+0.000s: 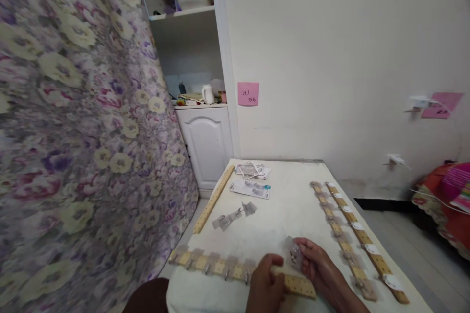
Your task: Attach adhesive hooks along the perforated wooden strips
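A perforated wooden strip (299, 285) lies along the near edge of the table. Several clear adhesive hooks (207, 265) with metal prongs sit along its left part. My left hand (266, 286) is over the strip right of these hooks, its fingers curled against the wood; its palm side is hidden. My right hand (317, 261) pinches one clear adhesive hook (293, 253) between thumb and fingers, just above the strip's bare right end. Loose clear hooks (235, 215) lie farther back, left of centre.
At right lie two more strips, one with clear hooks (344, 242), one with white hooks (357, 226). A bare strip (213, 200) lies along the left edge. Hook packages (250, 189) are at the back. A floral curtain (91, 132) hangs left; a wall (312, 58) stands behind.
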Motion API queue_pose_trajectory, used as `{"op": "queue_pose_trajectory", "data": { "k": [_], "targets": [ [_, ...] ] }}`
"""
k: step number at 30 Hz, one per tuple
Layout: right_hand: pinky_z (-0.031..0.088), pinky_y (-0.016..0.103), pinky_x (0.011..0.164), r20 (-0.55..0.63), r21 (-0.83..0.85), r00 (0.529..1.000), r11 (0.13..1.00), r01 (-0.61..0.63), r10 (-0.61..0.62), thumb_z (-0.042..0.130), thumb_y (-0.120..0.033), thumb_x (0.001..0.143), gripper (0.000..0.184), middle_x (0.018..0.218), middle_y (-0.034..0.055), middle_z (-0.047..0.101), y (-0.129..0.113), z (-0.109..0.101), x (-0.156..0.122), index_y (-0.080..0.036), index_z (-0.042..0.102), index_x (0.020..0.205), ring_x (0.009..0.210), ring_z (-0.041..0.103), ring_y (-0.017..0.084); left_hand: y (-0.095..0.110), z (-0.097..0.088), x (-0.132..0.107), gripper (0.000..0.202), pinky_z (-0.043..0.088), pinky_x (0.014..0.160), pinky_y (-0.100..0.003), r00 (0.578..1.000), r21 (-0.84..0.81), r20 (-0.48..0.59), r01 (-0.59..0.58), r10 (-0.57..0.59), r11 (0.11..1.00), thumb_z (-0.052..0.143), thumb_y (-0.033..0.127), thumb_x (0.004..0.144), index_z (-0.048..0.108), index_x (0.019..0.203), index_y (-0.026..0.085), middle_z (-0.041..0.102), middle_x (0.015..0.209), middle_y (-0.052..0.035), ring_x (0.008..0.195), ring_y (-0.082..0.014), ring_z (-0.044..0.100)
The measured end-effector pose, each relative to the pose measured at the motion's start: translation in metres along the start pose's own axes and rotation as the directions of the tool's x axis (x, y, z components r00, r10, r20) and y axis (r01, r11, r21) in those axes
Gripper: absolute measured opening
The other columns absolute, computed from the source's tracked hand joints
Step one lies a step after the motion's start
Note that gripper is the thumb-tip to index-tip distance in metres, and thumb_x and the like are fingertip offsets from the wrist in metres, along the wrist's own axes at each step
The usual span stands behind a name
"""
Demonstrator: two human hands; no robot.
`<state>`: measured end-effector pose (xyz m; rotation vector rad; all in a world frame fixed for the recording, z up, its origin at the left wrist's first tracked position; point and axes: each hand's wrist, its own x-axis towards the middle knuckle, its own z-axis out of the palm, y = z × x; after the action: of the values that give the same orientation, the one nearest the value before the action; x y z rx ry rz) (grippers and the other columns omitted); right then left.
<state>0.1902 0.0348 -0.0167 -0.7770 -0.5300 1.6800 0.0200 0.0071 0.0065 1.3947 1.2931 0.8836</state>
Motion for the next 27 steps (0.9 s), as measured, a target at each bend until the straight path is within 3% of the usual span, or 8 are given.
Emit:
{"op": "queue_pose_trajectory", "data": {
  "k": [2, 4, 8, 11, 15, 20, 24, 27],
  "targets": [
    [0.04, 0.015, 0.046, 0.006, 0.061, 1.0, 0.998, -0.001, 0.001, 0.079, -0.024, 0.065, 0.028, 0.061, -0.0053, 0.057, -0.002, 0.003, -0.002, -0.017, 0.068, 0.089, 0.046, 0.047, 0.004, 0.011, 0.002, 0.014, 0.039, 0.047, 0.061, -0.024, 0.995, 0.147, -0.025, -0.093, 0.098, 0.985, 0.048, 0.011, 0.063, 0.057, 0.1, 0.019, 0.065, 0.095, -0.0028, 0.06, -0.0106, 0.059],
    [0.041, 0.015, 0.048, 0.005, 0.108, 1.0, 0.994, 0.014, -0.014, 0.079, -0.023, 0.066, 0.027, 0.064, -0.0045, 0.06, -0.003, 0.006, -0.003, -0.017, 0.068, 0.089, 0.048, 0.049, 0.003, 0.018, 0.008, 0.026, 0.04, 0.046, 0.061, -0.024, 0.993, 0.209, 0.008, -0.12, 0.122, 0.97, 0.048, 0.008, 0.058, 0.059, 0.095, 0.018, 0.065, 0.093, -0.0024, 0.061, -0.0111, 0.059],
    [0.044, 0.016, 0.054, 0.04, 0.149, 0.998, 0.988, 0.047, -0.054, 0.078, -0.026, 0.067, 0.025, 0.073, -0.0008, 0.065, -0.005, 0.01, -0.004, -0.017, 0.068, 0.089, 0.06, 0.057, 0.007, 0.024, 0.023, 0.042, 0.017, 0.044, 0.057, -0.023, 0.993, 0.219, 0.056, -0.117, 0.107, 0.969, 0.048, 0.011, 0.063, 0.059, 0.072, 0.019, 0.065, 0.069, 0.0011, 0.06, -0.0135, 0.059],
    [0.044, 0.016, 0.054, 0.042, 0.142, 0.996, 0.988, 0.067, -0.074, 0.078, -0.027, 0.067, 0.024, 0.07, -0.0018, 0.064, -0.005, 0.009, -0.002, -0.017, 0.068, 0.086, 0.059, 0.056, 0.007, 0.029, 0.026, 0.044, 0.014, 0.042, 0.056, -0.023, 0.99, 0.247, 0.077, -0.134, 0.119, 0.96, 0.046, 0.011, 0.064, 0.057, 0.065, 0.019, 0.063, 0.06, 0.0018, 0.06, -0.0147, 0.059],
    [0.038, 0.015, 0.047, -0.037, 0.079, 0.997, 0.994, 0.069, -0.066, 0.079, -0.027, 0.063, 0.023, 0.062, -0.0048, 0.059, -0.003, 0.004, 0.003, -0.018, 0.068, 0.081, 0.047, 0.045, 0.004, 0.038, 0.016, 0.041, 0.014, 0.04, 0.063, -0.025, 0.979, 0.336, 0.095, -0.203, 0.181, 0.92, 0.046, 0.012, 0.069, 0.056, 0.065, 0.02, 0.062, 0.065, 0.0003, 0.066, -0.0164, 0.057],
    [0.036, 0.015, 0.046, -0.092, 0.038, 0.995, 0.998, 0.041, -0.037, 0.075, -0.027, 0.065, 0.018, 0.06, -0.0052, 0.056, 0.0, -0.001, 0.004, -0.019, 0.069, 0.08, 0.047, 0.043, 0.005, 0.048, -0.002, 0.04, 0.028, 0.038, 0.065, -0.025, 0.957, 0.5, 0.104, -0.285, 0.27, 0.818, 0.029, 0.026, 0.09, 0.051, 0.072, 0.024, 0.059, 0.071, 0.0016, 0.069, -0.0153, 0.055],
    [0.035, 0.015, 0.044, -0.097, 0.05, 0.994, 0.998, 0.047, -0.042, 0.075, -0.027, 0.065, 0.018, 0.057, -0.0055, 0.052, 0.001, -0.003, 0.004, -0.018, 0.069, 0.08, 0.046, 0.04, 0.004, 0.05, -0.012, 0.049, 0.025, 0.036, 0.064, -0.025, 0.95, 0.722, 0.119, -0.282, 0.288, 0.632, 0.031, 0.019, 0.088, 0.052, 0.076, 0.024, 0.059, 0.076, 0.0012, 0.072, -0.0153, 0.055],
    [0.036, 0.015, 0.044, -0.091, -0.017, 0.993, 0.997, 0.074, -0.075, 0.074, -0.03, 0.066, 0.02, 0.057, -0.0059, 0.051, 0.002, -0.006, 0.005, -0.019, 0.068, 0.082, 0.045, 0.04, 0.004, 0.048, -0.02, 0.059, 0.022, 0.034, 0.066, -0.025, 0.948, 0.753, 0.09, -0.266, 0.306, 0.602, 0.034, 0.017, 0.086, 0.053, 0.076, 0.023, 0.058, 0.08, 0.0008, 0.075, -0.0156, 0.053]
  ]
}}
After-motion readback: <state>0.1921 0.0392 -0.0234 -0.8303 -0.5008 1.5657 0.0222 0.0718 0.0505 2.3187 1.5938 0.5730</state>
